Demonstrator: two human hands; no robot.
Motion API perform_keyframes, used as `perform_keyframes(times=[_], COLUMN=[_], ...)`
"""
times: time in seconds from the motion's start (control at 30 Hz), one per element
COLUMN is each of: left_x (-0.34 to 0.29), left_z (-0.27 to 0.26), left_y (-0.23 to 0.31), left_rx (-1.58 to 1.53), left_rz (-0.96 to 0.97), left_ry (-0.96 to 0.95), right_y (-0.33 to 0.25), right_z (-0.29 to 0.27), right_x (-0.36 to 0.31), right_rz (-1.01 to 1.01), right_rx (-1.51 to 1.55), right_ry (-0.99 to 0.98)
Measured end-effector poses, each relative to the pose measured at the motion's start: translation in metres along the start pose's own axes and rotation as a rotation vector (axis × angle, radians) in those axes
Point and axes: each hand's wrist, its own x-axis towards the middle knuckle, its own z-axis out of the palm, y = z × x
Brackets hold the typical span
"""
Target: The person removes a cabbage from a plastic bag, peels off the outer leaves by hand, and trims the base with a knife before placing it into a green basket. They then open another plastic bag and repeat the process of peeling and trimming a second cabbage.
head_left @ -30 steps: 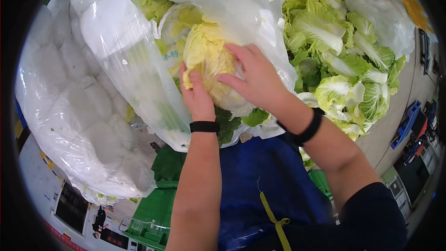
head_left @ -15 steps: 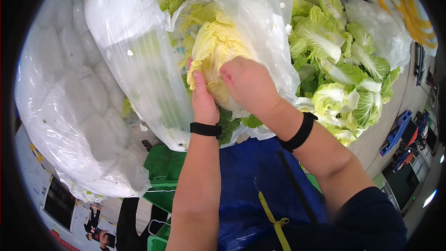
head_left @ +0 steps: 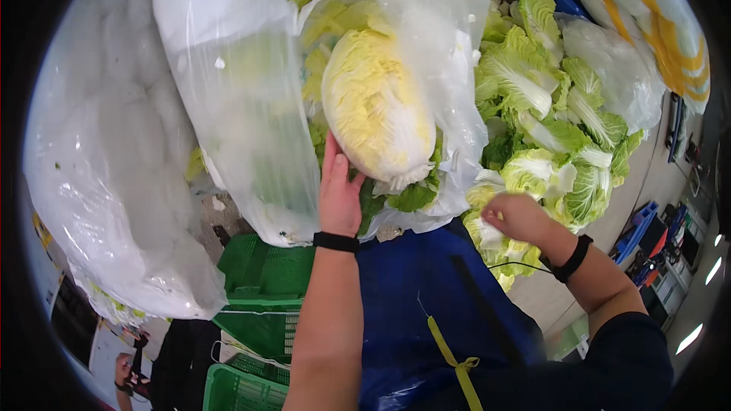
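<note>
A pale yellow napa cabbage (head_left: 378,103) lies in the middle, its white stem end toward me, on an opened clear plastic bag (head_left: 455,110) with loose green leaves beneath it. My left hand (head_left: 340,192) is held against the near left side of the head, some of its fingers tucked partly under it. Off to the right, my right hand (head_left: 521,218) is curled closed over the near edge of a heap of loose cabbage leaves (head_left: 548,114). Whether anything is between its fingers is hidden.
More bagged produce in clear plastic (head_left: 236,99) stands at the left, with a large bulging white bag (head_left: 114,183) beyond it. Green plastic crates (head_left: 263,274) sit below left. A yellow-striped sack (head_left: 659,23) is at the far right. Another person's hand (head_left: 123,369) shows at lower left.
My right hand has left the cabbage and moved right and nearer to the leaf heap. The head now shows a smoother, fuller surface with its stem end toward me; my left hand stays by it.
</note>
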Motion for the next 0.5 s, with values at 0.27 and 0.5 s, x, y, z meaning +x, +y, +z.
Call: perform_keyframes(times=[0.27,0.5], left_x=[0.018,-0.045], left_z=[0.013,0.087], left_y=[-0.011,-0.039], left_rx=[-0.126,0.733], left_rz=[0.02,0.513], left_ry=[0.066,-0.038], right_y=[-0.112,-0.011], right_z=[-0.038,-0.069], right_x=[0.15,0.176], right_rz=[-0.102,-0.059], right_rx=[0.183,1.715], right_ry=[0.874,0.352])
